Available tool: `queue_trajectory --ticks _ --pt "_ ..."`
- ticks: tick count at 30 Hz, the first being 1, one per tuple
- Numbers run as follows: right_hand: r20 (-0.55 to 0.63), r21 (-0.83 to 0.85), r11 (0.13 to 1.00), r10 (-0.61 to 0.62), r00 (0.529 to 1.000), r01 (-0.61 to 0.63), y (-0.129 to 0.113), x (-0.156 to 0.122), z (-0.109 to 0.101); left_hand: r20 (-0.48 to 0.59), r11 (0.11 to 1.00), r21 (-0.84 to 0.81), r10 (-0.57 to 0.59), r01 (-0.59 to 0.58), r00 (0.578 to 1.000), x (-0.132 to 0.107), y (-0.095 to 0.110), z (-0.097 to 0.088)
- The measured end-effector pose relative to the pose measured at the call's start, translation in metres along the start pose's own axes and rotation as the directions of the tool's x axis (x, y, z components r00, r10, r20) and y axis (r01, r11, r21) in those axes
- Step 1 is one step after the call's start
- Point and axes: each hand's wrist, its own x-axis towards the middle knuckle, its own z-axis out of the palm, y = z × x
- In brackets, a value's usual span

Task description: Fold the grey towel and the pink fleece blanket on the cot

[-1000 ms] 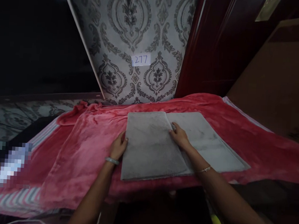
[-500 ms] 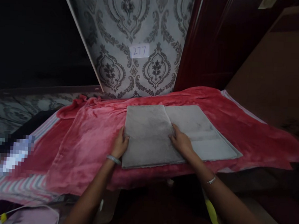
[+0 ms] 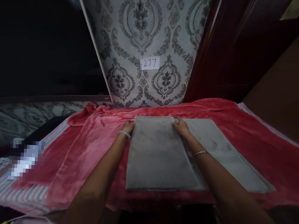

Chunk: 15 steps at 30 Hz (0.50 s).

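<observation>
A grey plush cloth (image 3: 157, 153) lies flat on the red blanket, its left part folded over onto the rest. The lighter right part (image 3: 213, 143) shows beyond the fold's edge. At the far left corner of the folded part, my left hand (image 3: 128, 127) is closed on the cloth's edge, its fingertips partly hidden. My right hand (image 3: 182, 128) pinches the far right corner of the same folded part between thumb and fingers. Both arms reach forward, the right one across the lighter part.
The red blanket (image 3: 86, 158) spreads over a surface with striped fabric (image 3: 25, 194) at its left edge. Behind stand a patterned wall (image 3: 169, 42) with a paper marked 277 (image 3: 149, 63), a dark screen (image 3: 42, 44) and a dark red door (image 3: 226, 56).
Both hands have slid from the middle of the folded part's sides to its far corners. The view has shifted, so the cloth appears lower and larger.
</observation>
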Motion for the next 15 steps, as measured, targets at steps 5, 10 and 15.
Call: queue_trajectory --ticks 5,10,15 --pt "-0.041 0.005 0.998 0.057 0.998 -0.057 -0.004 0.007 0.018 -0.039 0.998 0.017 -0.053 0.054 0.998 0.015 -0.006 0.025" --pt "-0.087 -0.005 0.997 0.076 0.993 -0.077 0.0 0.0 0.023 -0.056 0.995 0.061 -0.081 0.084 0.995 0.017 -0.013 0.031" --pt "-0.046 -0.065 0.998 0.011 0.999 -0.014 -0.008 0.0 0.011 -0.039 0.99 0.135 0.034 -0.028 0.999 0.011 0.002 0.02"
